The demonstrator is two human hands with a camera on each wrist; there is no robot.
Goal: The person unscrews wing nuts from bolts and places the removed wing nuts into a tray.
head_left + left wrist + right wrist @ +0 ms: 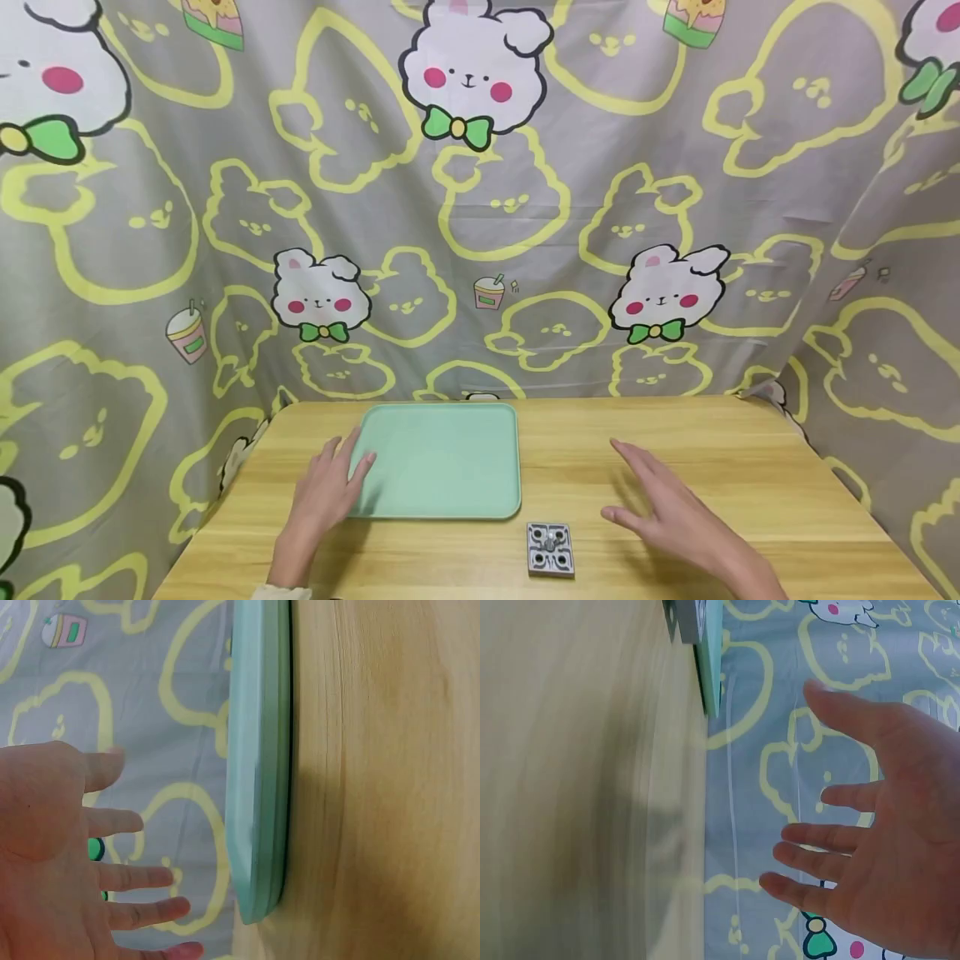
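A pale green rectangular tray [442, 462] lies flat on the wooden table, left of centre, with nothing on it. My left hand [327, 483] is held with spread fingers above the table at the tray's left edge, its fingertips overlapping that edge in the head view. In the left wrist view the hand [52, 855] holds nothing. A small grey square block [550, 550] with a round hole near each corner sits near the tray's front right corner. To the right of that block hovers my right hand [667, 508], fingers extended and thumb apart, holding nothing.
The light wooden table [720, 450] runs back to a grey curtain [525, 225] printed with white and yellow cartoon animals. The same cloth hangs along the left and right sides of the table.
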